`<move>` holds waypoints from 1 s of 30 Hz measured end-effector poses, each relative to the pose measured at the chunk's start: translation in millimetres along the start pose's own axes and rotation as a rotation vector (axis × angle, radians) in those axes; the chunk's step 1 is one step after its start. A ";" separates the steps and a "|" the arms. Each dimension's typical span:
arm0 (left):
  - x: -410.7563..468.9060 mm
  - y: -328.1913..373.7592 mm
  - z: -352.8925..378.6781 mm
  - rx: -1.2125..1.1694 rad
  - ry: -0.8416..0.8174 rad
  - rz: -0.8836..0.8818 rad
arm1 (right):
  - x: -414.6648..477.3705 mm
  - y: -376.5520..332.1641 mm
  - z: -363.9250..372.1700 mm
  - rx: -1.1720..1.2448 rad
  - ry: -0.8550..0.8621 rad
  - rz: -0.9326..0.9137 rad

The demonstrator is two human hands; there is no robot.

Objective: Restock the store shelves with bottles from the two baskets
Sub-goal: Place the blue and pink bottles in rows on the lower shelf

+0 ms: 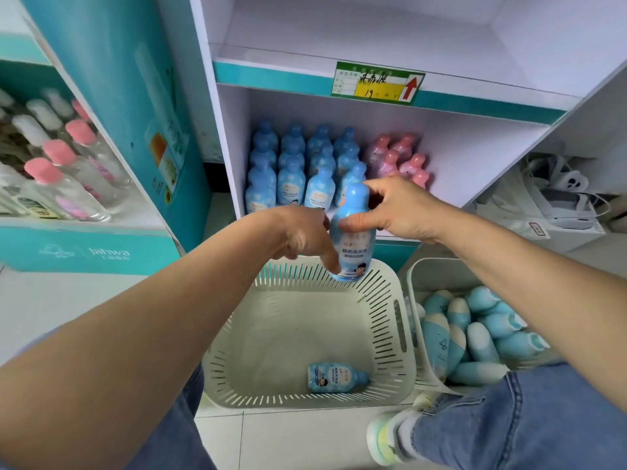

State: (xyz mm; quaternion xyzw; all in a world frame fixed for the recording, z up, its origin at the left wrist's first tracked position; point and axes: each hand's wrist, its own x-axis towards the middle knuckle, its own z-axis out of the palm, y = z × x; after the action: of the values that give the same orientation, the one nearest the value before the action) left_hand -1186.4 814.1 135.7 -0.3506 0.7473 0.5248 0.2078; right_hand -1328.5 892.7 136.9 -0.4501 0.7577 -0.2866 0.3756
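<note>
Head view, blue bottle (353,247): upright in mid-air above left basket (380,320), just before lower shelf (451,184).
Right grip (397,208): pinching its shoulder.
Left grip (305,239): fingers on its lower side; clasp unclear.
Risk: a loose hold could drop it; nudging shelved bottles (291,184) could topple them.
</note>
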 end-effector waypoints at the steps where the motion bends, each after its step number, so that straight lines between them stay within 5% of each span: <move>1: -2.5 -2.3 -1.7 0.133 0.031 -0.039 | 0.3 6.7 2.9 -0.030 0.019 0.010; 9: -3.9 -25.9 -26.3 0.472 0.177 -0.066 | 71.7 47.8 36.2 0.083 0.306 0.092; 16: -8.5 -34.8 -51.6 0.293 0.442 0.002 | 147.5 46.6 85.5 -0.005 0.352 0.028; 30: 6.7 -46.1 -50.4 0.307 0.444 0.011 | 161.5 56.6 106.2 -0.165 0.442 0.056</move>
State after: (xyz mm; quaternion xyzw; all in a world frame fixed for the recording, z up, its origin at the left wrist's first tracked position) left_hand -1153.7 755.8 120.0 -0.4175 0.8472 0.3168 0.0869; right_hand -1317.6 761.9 -15.8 -0.3846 0.8545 -0.3048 0.1705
